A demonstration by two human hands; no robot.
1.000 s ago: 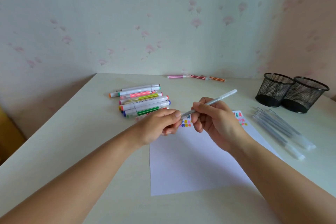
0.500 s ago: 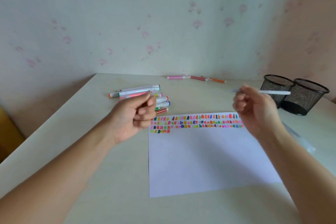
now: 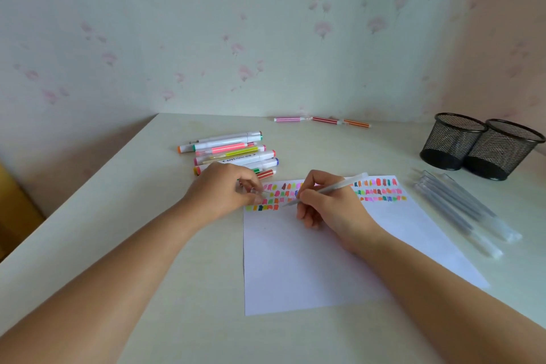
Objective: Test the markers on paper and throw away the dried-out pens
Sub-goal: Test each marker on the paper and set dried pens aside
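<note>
The right hand [image 3: 328, 204] has its grip closed round a translucent white pen [image 3: 339, 186], thumb and fingers curled on the lower part of the barrel in a writing hold. The pen's long axis slants from its back end, up and to the right above the knuckles, down to its tip at the lower left. The tip meets the paper [image 3: 310, 263] just beside the rows of colour swatches [image 3: 381, 190] along the sheet's far edge.

The left hand [image 3: 221, 189] rests at the paper's far left corner. Its grip is pinched on a small clear piece that looks like the cap [image 3: 258, 190], though it is too small to be sure.

Behind the left hand lies a heap of markers [image 3: 233, 152] with white barrels and coloured ends, their long axes running roughly left to right. One barrel carries dark print, too small to read.

On the worktop [image 3: 118, 230], 3 thin striped markers [image 3: 322, 120] lie end to end by the wall. At the right, 2 black mesh cups [image 3: 453, 142] stand touching each other. Near them, several clear pens [image 3: 461, 210] lie side by side, pointing from far left to near right.
</note>
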